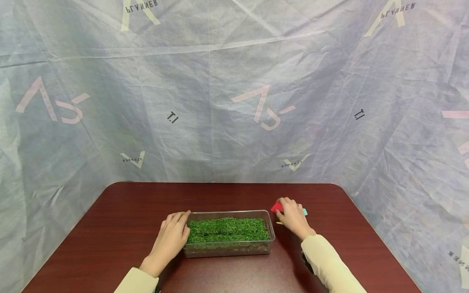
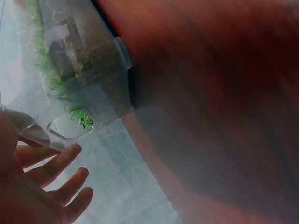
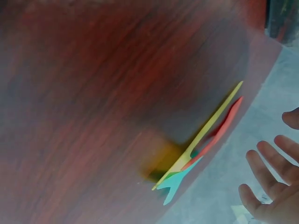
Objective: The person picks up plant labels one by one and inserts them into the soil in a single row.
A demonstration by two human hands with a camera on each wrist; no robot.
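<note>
Head view, left hand (image 1: pixel 166 237) with relaxed fingers touching left end of clear tub (image 1: pixel 227 250) of grass (image 1: pixel 229 228), right hand (image 1: pixel 293 215) loosely spread over red piece (image 3: pixel 220 132), yellow piece (image 3: pixel 185 158) and turquoise piece (image 3: pixel 174 184) right of tub, wooden surface (image 1: pixel 227 276) beneath, printed cloth (image 1: pixel 205 134) behind

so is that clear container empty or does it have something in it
Not empty: the head view shows green grass lying inside the clear container.

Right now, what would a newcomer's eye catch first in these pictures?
Likely the bright green grass inside the clear tray on the table, with the left hand at the tray's left end. Next, a red piece, yellow piece and turquoise piece by the right hand, right of the tray.
</note>
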